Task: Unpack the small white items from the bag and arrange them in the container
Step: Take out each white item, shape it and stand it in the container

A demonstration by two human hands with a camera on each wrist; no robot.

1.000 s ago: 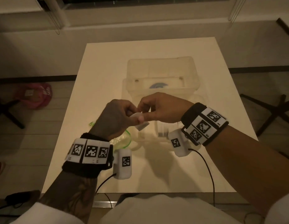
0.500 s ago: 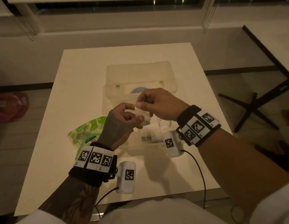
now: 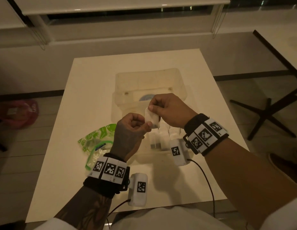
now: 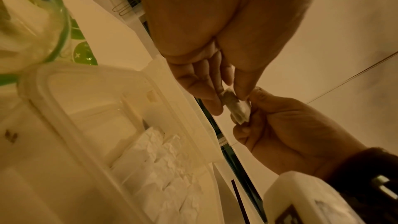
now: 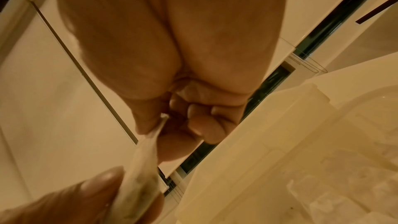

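Note:
Both hands hold one small white sachet above the clear plastic container. My right hand pinches its top edge between thumb and forefinger. My left hand pinches its lower end. The left wrist view shows the sachet with dark contents, pinched from both sides. In the right wrist view the sachet runs edge-on from the right thumb to the left fingertips. Several white sachets stand packed in the container's near part, also visible as sachets. The green-printed zip bag lies open left of the container.
The container's lid stands open at the back, with a blue label on the bottom. The white table has bare surface to the left and front. A dark chair base and a second table stand to the right.
The hands have risen a little and the sachet has turned from flat to hanging upright, the right hand now above the left. The view shifted.

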